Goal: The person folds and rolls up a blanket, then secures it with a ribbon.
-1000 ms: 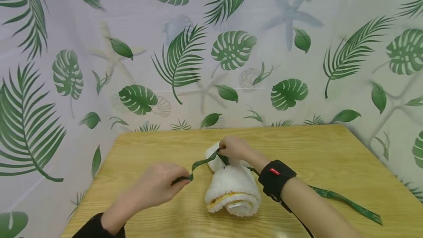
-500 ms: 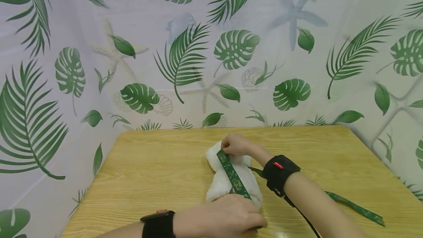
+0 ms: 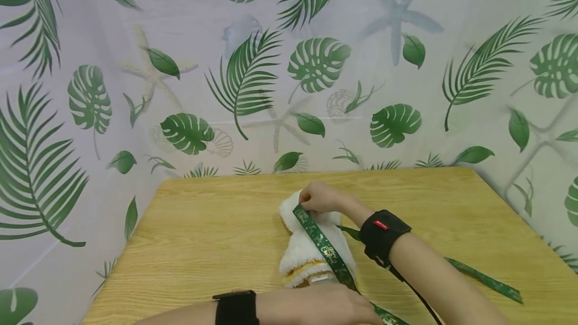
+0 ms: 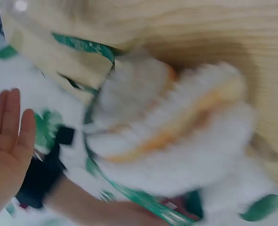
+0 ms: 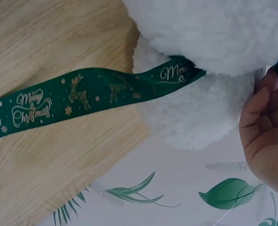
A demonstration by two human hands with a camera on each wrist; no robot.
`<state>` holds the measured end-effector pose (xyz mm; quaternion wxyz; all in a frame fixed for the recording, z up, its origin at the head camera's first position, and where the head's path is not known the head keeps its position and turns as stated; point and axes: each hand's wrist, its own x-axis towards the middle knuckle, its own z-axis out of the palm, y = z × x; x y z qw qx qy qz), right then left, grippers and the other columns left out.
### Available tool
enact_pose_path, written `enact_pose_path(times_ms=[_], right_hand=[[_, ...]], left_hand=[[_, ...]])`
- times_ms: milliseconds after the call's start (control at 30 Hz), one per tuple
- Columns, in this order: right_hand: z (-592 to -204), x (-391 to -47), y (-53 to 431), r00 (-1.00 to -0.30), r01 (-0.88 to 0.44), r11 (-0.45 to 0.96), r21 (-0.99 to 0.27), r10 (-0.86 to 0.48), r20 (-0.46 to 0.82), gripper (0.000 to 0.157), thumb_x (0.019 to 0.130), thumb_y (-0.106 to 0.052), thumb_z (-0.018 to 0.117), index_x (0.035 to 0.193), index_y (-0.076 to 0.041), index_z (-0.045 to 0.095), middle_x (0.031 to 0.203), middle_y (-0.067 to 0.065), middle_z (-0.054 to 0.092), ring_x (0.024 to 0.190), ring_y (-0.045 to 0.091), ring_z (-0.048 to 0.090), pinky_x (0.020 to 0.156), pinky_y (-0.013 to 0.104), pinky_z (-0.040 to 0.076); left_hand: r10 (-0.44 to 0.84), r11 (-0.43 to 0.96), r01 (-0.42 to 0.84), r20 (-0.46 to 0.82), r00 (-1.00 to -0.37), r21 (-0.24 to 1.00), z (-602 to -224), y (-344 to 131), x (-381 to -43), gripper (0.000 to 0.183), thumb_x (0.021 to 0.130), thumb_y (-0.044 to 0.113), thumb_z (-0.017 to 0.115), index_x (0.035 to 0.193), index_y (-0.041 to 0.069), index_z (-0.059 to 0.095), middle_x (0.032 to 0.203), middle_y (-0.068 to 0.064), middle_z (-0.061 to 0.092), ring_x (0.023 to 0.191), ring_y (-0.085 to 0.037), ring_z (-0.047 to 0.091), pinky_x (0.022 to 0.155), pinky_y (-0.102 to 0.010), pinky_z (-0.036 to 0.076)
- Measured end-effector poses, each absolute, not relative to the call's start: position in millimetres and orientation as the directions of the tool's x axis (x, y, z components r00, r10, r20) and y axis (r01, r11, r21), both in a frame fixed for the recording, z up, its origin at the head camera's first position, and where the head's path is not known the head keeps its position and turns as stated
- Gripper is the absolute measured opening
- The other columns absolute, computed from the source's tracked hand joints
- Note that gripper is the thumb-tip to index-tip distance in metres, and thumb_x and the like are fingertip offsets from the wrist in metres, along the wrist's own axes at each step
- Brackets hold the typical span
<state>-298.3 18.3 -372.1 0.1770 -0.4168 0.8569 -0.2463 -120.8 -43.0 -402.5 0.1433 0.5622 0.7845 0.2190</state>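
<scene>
A rolled white fluffy towel (image 3: 311, 252) with a yellow-orange edge lies on the table, narrowed at its middle. A green ribbon (image 5: 77, 94) with gold "Merry Christmas" print passes round that narrow part. My right hand (image 3: 321, 197) pinches the ribbon at the towel's far end; in the right wrist view its fingertips (image 5: 269, 81) are at the ribbon fold. From there one length runs down across the towel and under my left hand (image 3: 329, 305), low in the head view. The left wrist view shows the left hand's fingers (image 4: 9, 113) straight, with nothing between them.
The ribbon's other tail (image 3: 485, 279) lies on the wooden table (image 3: 217, 234) to the right, beyond my right forearm. A leaf-printed curtain (image 3: 271, 64) hangs behind the table. Both wrists wear black straps (image 3: 386, 237).
My left hand has carried its ribbon length from the left of the towel across its front to the right and let it go. The right hand stays at the towel, still pinching.
</scene>
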Motion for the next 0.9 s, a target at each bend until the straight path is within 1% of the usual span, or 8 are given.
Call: enact_pose_path(times_ms=[33,67,200,300,467,633,800,900], right_hand=[[-372,-298,19,-0.595,-0.627,0.536,-0.566,-0.798,-0.097,0.019,0.090,-0.004,0.052,0.078,-0.006,0.066,0.064,-0.002,0.052,0.052,0.009,0.043,0.052,0.021,0.036],[-372,-297,20,-0.601,-0.625,0.541,-0.562,-0.793,-0.095,0.018,0.090,-0.004,0.053,0.078,-0.006,0.066,0.064,-0.002,0.052,0.052,0.009,0.043,0.052,0.021,0.036],[-373,-291,27,-0.627,-0.622,0.558,-0.549,-0.775,-0.077,0.014,0.090,-0.008,0.056,0.081,-0.007,0.067,0.068,-0.002,0.057,0.056,0.009,0.047,0.053,0.022,0.039],[-373,-284,38,-0.658,-0.612,0.562,-0.557,-0.752,-0.037,0.010,0.089,-0.009,0.058,0.089,-0.004,0.067,0.076,0.000,0.060,0.063,0.011,0.051,0.057,0.025,0.043],[-372,-256,73,-0.717,-0.602,0.539,-0.589,-0.690,0.102,0.017,0.090,-0.005,0.057,0.103,0.003,0.063,0.088,0.005,0.060,0.075,0.015,0.053,0.063,0.028,0.045],[-378,-208,114,-0.726,-0.622,0.510,-0.595,-0.659,0.194,0.010,0.088,-0.006,0.062,0.095,-0.002,0.067,0.086,-0.001,0.061,0.075,0.010,0.054,0.065,0.028,0.048],[-400,-173,138,-0.781,-0.476,0.557,-0.680,-0.623,0.037,0.018,0.087,-0.029,0.064,0.092,-0.012,0.066,0.086,-0.007,0.061,0.074,0.007,0.054,0.061,0.026,0.046],[-417,-164,143,-0.790,-0.341,0.529,-0.777,-0.610,-0.069,0.021,0.087,-0.029,0.065,0.092,-0.009,0.064,0.084,-0.003,0.060,0.074,0.010,0.055,0.061,0.026,0.045]], left_hand=[[0.924,0.335,0.862,0.046,-0.380,0.380,-372,-57,-114,0.021,0.095,0.015,0.052,0.112,0.010,0.064,0.105,0.004,0.064,0.093,0.001,0.057,0.078,-0.012,0.042],[0.897,0.375,0.862,0.101,-0.430,0.341,-358,-68,-113,0.017,0.095,0.016,0.053,0.103,0.011,0.068,0.095,0.005,0.065,0.083,0.001,0.058,0.073,-0.011,0.042],[0.649,0.590,0.612,0.142,-0.747,0.526,-363,-107,-135,0.020,0.095,0.017,0.052,0.083,0.012,0.068,0.069,0.008,0.059,0.059,0.002,0.049,0.058,-0.016,0.040],[0.475,0.640,0.400,0.072,-0.877,0.656,-374,-137,-157,0.018,0.094,0.022,0.055,0.090,0.008,0.065,0.076,0.001,0.060,0.064,-0.008,0.053,0.059,-0.024,0.043],[0.392,0.683,0.220,-0.095,-0.915,0.696,-399,-172,-187,0.044,0.089,0.025,0.063,0.124,0.001,0.052,0.115,-0.018,0.056,0.097,-0.030,0.058,0.075,-0.038,0.048],[0.370,0.636,0.173,-0.101,-0.924,0.752,-414,-181,-196,0.057,0.089,0.024,0.063,0.137,0.003,0.040,0.121,-0.020,0.052,0.101,-0.032,0.056,0.077,-0.040,0.048],[0.466,0.565,0.318,0.023,-0.884,0.761,-407,-172,-204,0.052,0.092,0.022,0.059,0.139,0.008,0.042,0.131,-0.018,0.047,0.103,-0.031,0.055,0.078,-0.040,0.046],[0.504,0.587,0.362,0.024,-0.864,0.724,-401,-165,-207,0.036,0.093,0.020,0.058,0.127,0.007,0.055,0.127,-0.016,0.049,0.102,-0.030,0.055,0.080,-0.040,0.045]])
